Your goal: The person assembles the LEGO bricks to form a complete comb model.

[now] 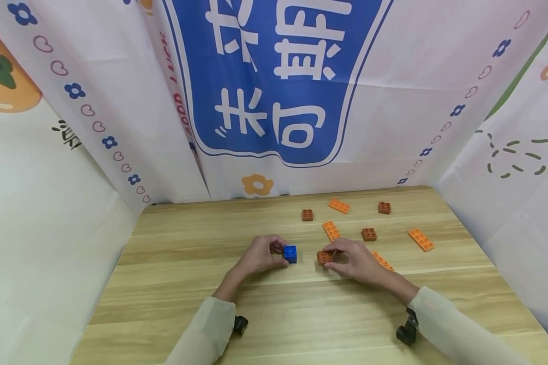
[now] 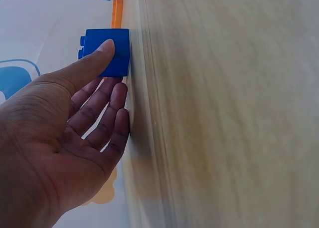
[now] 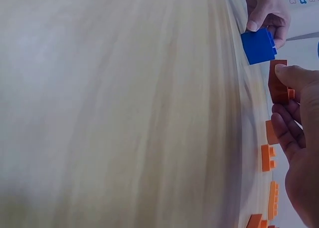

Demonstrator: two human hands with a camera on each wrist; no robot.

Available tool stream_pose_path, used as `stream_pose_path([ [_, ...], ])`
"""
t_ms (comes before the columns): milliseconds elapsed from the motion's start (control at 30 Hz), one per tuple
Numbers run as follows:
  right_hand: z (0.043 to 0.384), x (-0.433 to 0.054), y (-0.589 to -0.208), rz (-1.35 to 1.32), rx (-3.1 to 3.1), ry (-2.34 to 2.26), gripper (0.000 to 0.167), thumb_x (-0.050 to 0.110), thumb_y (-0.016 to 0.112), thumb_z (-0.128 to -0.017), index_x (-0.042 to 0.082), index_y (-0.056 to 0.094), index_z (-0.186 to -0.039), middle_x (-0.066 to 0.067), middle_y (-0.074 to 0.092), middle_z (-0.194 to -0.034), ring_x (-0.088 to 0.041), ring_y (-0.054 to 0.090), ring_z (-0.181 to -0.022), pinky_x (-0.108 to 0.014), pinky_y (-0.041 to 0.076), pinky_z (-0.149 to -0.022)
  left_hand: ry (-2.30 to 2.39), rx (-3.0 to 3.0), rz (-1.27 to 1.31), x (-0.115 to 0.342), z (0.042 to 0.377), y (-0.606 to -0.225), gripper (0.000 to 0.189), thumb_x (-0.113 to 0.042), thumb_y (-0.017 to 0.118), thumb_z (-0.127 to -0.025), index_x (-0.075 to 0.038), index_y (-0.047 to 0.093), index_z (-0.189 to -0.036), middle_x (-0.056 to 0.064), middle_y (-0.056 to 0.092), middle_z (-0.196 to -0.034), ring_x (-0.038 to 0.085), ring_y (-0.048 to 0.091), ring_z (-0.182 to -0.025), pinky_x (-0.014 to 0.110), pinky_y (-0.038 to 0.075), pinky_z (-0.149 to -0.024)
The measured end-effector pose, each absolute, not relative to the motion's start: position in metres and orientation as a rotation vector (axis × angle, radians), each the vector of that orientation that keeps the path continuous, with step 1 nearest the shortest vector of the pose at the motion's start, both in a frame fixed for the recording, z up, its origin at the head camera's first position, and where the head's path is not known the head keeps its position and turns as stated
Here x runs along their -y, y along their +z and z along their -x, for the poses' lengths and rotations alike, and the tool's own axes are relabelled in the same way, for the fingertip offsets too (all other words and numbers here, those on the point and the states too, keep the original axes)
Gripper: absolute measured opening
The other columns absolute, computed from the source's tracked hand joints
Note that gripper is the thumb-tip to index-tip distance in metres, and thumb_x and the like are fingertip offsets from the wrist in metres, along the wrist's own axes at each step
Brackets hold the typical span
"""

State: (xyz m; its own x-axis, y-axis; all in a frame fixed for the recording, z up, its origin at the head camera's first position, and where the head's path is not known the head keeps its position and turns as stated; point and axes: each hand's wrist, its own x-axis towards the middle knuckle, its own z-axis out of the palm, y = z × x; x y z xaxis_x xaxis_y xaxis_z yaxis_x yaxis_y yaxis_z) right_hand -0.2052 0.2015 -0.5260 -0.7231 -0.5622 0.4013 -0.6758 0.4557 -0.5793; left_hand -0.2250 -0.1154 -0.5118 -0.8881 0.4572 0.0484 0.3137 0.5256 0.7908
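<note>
My left hand (image 1: pixel 261 254) pinches a blue toy building brick (image 1: pixel 290 254) between thumb and fingers, low over the wooden table. In the left wrist view the thumb lies flat on the near side of the blue brick (image 2: pixel 119 53), its studs facing left toward the backdrop. To its right, my right hand (image 1: pixel 357 259) grips a brown brick (image 1: pixel 324 257) with thumb and fingertips. A small gap separates the two bricks in the head view. The right wrist view shows the brown brick (image 3: pixel 279 83) close beside the blue brick (image 3: pixel 258 47).
Loose brown bricks (image 1: pixel 369 234) and flat orange plates (image 1: pixel 421 240) lie scattered on the table (image 1: pixel 187 284) behind and right of my hands. One orange plate (image 1: pixel 383 261) is partly covered by the right hand. A printed cloth (image 1: pixel 265 172) hangs along the back edge.
</note>
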Motion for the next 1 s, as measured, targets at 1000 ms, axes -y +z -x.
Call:
stream_pose_path([
  [1000,0.228,-0.152,-0.516,-1.135,2.452,1.344,0.033,0.011,0.088,-0.088,0.004,0.077,-0.119,-0.007,0.077,-0.112,-0.017,0.074,-0.091,-0.037,0.064,-0.08,1.274,-2.621,-0.631,0.113,0.228,-0.515,0.036,-0.01,0.096,-0.079,-0.005,0.075,-0.108,0.003,0.076,-0.101,0.014,0.071,-0.092,0.028,0.061,-0.083],
])
